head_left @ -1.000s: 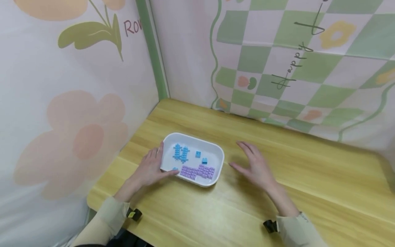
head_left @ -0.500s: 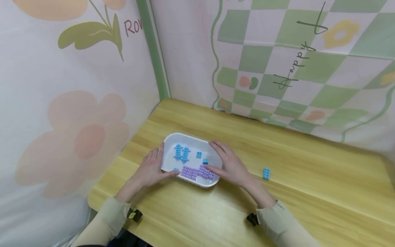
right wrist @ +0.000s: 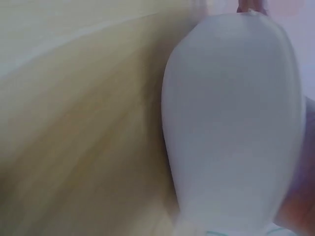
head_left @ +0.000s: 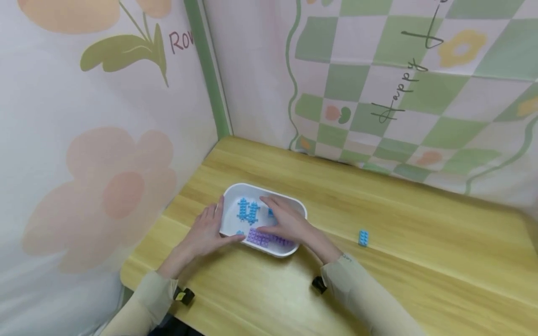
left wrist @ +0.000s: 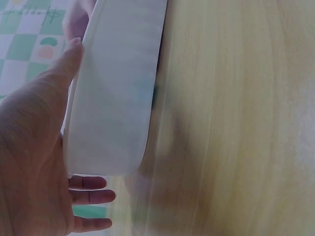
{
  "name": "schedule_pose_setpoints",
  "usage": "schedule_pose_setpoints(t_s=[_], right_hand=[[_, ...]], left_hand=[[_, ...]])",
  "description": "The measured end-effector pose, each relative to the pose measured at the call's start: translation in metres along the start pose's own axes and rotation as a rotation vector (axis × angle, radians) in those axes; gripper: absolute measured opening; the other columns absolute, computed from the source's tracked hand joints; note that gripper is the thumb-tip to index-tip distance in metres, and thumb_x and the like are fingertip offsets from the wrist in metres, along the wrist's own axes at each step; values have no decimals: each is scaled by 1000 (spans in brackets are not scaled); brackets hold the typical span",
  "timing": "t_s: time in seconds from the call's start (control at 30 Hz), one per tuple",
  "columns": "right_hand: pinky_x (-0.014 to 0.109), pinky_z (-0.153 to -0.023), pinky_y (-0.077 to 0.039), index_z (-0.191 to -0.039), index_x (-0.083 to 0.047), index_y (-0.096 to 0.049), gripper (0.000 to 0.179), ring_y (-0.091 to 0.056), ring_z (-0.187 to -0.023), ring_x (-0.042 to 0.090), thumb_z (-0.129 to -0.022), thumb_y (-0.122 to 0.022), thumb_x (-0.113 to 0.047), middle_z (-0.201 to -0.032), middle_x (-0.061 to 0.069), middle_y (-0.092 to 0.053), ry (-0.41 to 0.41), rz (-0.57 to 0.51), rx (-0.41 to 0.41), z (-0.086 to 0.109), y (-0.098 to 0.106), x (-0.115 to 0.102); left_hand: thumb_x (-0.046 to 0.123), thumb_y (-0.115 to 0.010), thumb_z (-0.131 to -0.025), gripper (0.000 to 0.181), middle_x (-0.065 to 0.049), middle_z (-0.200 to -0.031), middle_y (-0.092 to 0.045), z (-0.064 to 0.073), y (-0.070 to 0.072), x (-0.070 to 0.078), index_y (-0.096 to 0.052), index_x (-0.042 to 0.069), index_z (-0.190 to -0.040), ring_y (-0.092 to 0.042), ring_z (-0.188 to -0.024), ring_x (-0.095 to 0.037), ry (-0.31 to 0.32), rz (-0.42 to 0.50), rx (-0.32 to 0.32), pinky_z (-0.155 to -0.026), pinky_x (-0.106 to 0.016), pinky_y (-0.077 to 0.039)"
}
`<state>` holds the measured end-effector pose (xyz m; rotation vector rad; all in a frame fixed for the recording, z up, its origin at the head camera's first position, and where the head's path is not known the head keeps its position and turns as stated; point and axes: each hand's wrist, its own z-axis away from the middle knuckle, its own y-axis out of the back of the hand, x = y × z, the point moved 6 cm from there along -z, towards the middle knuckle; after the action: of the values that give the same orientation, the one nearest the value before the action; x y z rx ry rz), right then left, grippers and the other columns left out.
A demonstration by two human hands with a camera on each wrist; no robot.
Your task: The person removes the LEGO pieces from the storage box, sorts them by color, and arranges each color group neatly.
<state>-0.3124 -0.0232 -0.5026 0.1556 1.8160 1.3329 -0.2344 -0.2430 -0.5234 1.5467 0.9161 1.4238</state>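
Note:
A white tray (head_left: 290, 200) holds the blue and purple toy building bricks. My left hand (head_left: 206, 228) grips its left corner, thumb along the near rim and fingers along the left end; in the left wrist view the thumb lies at the rim of the tray (left wrist: 108, 98). My right hand (head_left: 286, 221) is over the tray's right half, thumb and fingers apart, partly hiding the purple bricks (head_left: 258, 238) and a small blue brick (head_left: 271, 213). Two long blue pieces with side pegs (head_left: 248, 211) lie at the far left inside. Another blue piece (head_left: 240, 232) shows by the left thumb.
A blue studded brick (head_left: 363, 238) lies alone on the wooden table (head_left: 412, 252), right of the tray. Patterned cloth (head_left: 349, 93) hangs behind the table, and a flowered white cloth (head_left: 92, 107) hangs along the left.
My right hand has come left from beside the tray to over its inside, uncovering the lone blue brick on the table. My left hand has stayed on the tray's corner.

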Motion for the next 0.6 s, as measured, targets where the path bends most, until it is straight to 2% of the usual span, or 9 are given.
schedule_pose_setpoints(t_s=[0.17,0.27,0.4,0.6], right_hand=[[60,-135,-33,-165,3,-43,95,-43,-159,46,-93,-89,-38,-171,30,-43,-20,-16,-45,-15,-10,0],[57,-136,-32,-165,3,-42,95,-43,-160,44,-93,-89,-38,-171,29,-43,-15,18,-66,-22,-17,-2],[56,-136,-34,-164,3,-45,92,-47,-157,43,-95,-87,-41,-168,28,-48,-14,98,-64,-32,-24,-6],[55,-133,-40,-153,5,-57,72,-58,-147,41,-102,-78,-41,-156,26,-60,-31,173,-18,-45,-27,-12]], left_hand=[[76,-75,-90,134,-34,-159,-50,1,0,0,-10,-6,-174,-55,-139,-45,9,1,-8,-120,-63,-48],[77,-74,-90,134,-34,-161,-48,1,-1,0,-9,-5,-174,-53,-142,-46,16,1,-14,-121,-65,-47],[78,-73,-90,134,-34,-163,-47,1,-2,0,-9,-5,-174,-52,-145,-47,18,0,-16,-122,-65,-46],[76,-73,-91,133,-34,-162,-47,0,-1,0,-10,-6,-174,-53,-142,-46,16,-5,-16,-121,-63,-47]])
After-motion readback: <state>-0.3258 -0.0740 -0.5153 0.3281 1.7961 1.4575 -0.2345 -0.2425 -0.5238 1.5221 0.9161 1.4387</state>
